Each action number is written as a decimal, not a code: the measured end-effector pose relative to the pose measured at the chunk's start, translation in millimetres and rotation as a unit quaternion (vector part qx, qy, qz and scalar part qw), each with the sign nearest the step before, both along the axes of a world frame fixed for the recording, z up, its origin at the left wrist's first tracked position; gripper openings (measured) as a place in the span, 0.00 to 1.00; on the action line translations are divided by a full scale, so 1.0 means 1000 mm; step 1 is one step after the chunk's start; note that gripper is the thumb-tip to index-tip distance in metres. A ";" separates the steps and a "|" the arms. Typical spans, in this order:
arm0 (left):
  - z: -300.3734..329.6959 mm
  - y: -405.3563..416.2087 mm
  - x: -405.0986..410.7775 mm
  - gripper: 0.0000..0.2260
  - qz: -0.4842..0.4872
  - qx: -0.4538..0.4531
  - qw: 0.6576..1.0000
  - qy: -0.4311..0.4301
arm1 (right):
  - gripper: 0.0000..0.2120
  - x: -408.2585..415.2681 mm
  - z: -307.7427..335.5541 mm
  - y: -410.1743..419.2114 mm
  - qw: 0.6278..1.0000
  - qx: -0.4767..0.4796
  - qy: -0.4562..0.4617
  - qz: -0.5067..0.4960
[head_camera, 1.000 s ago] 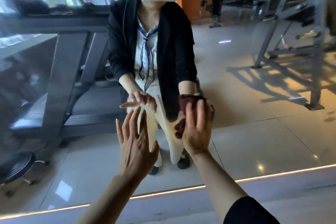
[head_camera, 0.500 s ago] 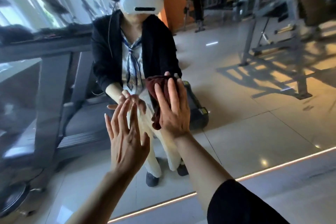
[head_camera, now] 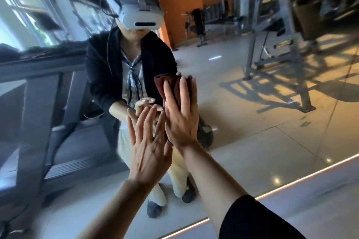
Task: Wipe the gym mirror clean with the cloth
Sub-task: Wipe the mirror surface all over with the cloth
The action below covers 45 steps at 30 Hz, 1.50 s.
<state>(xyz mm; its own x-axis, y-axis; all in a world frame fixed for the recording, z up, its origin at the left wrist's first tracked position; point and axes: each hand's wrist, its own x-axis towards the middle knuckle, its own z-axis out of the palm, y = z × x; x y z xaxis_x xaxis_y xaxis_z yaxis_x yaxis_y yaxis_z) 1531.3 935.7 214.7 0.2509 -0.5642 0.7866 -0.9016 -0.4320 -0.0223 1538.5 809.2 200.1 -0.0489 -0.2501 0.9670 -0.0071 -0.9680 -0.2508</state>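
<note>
1. The right hand (head_camera: 181, 116) presses a dark red cloth (head_camera: 171, 87) flat against the gym mirror (head_camera: 262, 132), fingers straight
2. The left hand (head_camera: 147, 153), just left of it, is spread open and holds nothing
3. Above both, the mirror reflects a white headset (head_camera: 142, 16)

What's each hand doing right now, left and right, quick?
Left hand: open, fingers straight, holding nothing.
Right hand: open, straight fingers pressing the dark red folded cloth flat to the gym mirror.
</note>
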 end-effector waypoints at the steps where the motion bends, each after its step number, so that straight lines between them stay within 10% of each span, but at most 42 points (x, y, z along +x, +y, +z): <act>1: 0.001 -0.002 -0.001 0.27 0.000 0.003 1.000 0.004 | 0.18 -0.003 -0.011 -0.009 1.000 -0.001 0.004 -0.013; 9: 0.017 -0.015 -0.001 0.33 0.010 0.049 0.998 -0.047 | 0.24 -0.034 -0.013 -0.070 0.926 0.343 -0.147 -0.064; 17: 0.072 -0.022 0.001 0.30 0.002 0.000 0.996 -0.090 | 0.20 -0.035 0.033 -0.041 0.993 -0.081 0.090 0.013; 24: 0.151 0.024 0.027 0.39 0.109 0.004 0.982 -0.155 | 0.20 -0.019 0.154 -0.075 0.973 0.183 -0.131 -0.053; 31: 0.199 0.071 0.051 0.44 0.113 -0.001 0.973 -0.203 | 0.21 0.009 0.171 -0.009 0.964 -0.254 0.053 -0.051; 37: 0.251 0.115 0.082 0.40 0.122 0.003 0.969 -0.213 | 0.24 0.007 0.279 -0.020 0.961 0.203 -0.163 -0.093; 45: 0.289 0.140 0.111 0.37 0.130 -0.088 0.970 -0.187 | 0.20 0.070 0.268 0.108 0.960 -0.268 0.037 -0.071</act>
